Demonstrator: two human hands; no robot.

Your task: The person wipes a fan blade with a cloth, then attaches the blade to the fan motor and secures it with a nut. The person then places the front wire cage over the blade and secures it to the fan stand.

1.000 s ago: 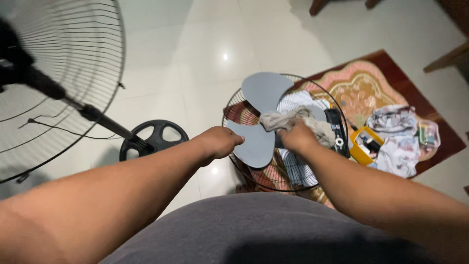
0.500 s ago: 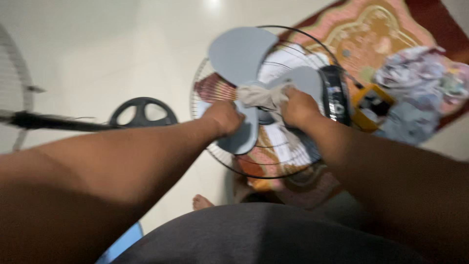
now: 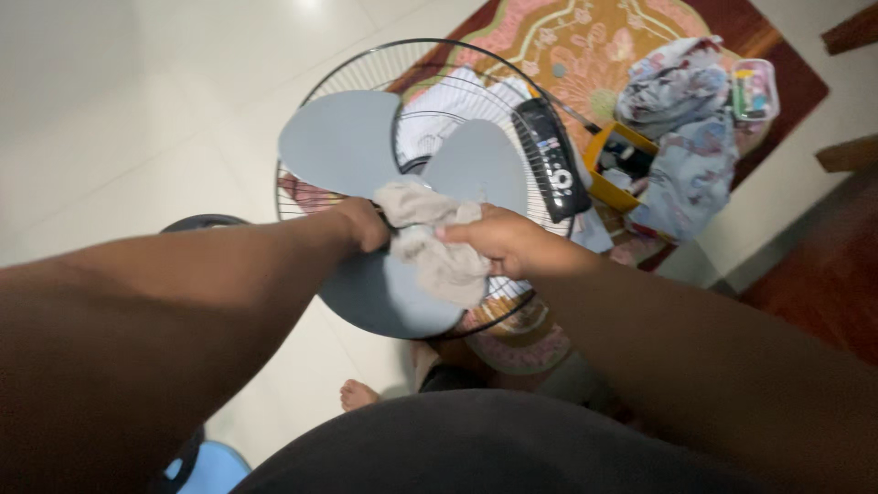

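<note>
Left hand [image 3: 361, 224] clamps grey fan blade [image 3: 402, 220] at hub; right hand [image 3: 503, 242] presses beige rag [image 3: 434, 247] on it. Wiping looks midway; upper blades unwiped.

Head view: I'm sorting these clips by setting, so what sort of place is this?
Probably a room in a home: a patterned rug on pale floor tiles, with bundled cloth lying about.
</note>
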